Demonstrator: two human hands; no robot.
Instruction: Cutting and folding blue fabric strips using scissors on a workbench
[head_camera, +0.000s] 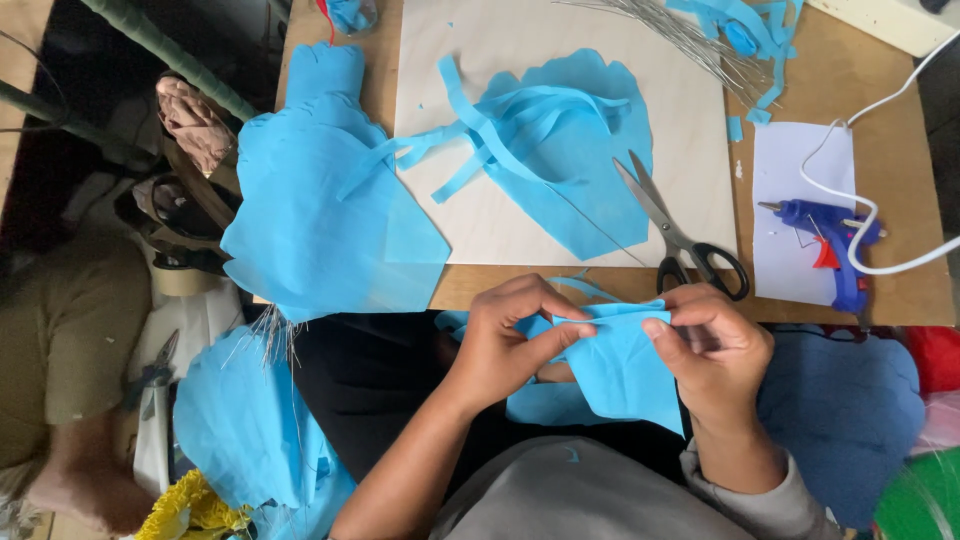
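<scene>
Blue paper piece, pinched along its folded top edge between both hands, just in front of the near edge of the wooden table and above the lap. Left hand clamped on the left end of the fold, thumb and fingertips pressed together on the paper. Right hand clamped on the right end, fingers curled over the edge, thumb beneath. Lower part of the piece hanging loose between the wrists.

On the table, straight ahead: a white sheet bearing a scalloped blue paper shape with loose blue strips lying across it. Scissors near the sheet's right corner, blades apart, black handles toward the hands. Further right, a blue glue gun resting on a small white paper, white cord looping away. Thin wires fanned at the far edge. To the left, a large stack of blue paper cutouts overhanging the table corner. At far left, another person's arm.
</scene>
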